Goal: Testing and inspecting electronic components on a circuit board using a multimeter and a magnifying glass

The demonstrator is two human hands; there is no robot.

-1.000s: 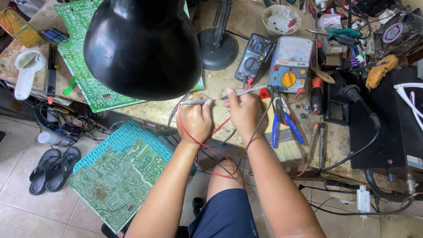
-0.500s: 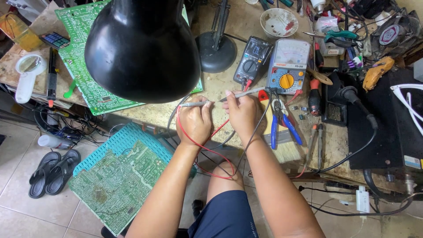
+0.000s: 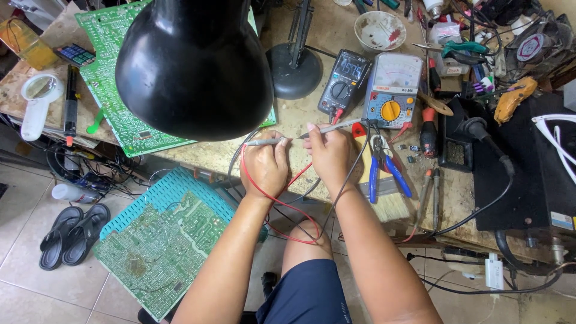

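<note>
I am gripping one grey test probe (image 3: pixel 264 142) in my left hand (image 3: pixel 264 168) and another probe (image 3: pixel 330 128) in my right hand (image 3: pixel 329 157), tips nearly meeting over the tabletop (image 3: pixel 312 30). The digital multimeter (image 3: pixel 344 81) is already showing a reading; the green circuit board (image 3: pixel 114 84) is lying untouched.

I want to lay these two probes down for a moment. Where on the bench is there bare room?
Bare bench top shows between the lamp base and the white bowl, and a smaller strip lies just beyond the left hand and right hand. Right of the blue-handled pliers and around both meters it is crowded with tools.
</note>
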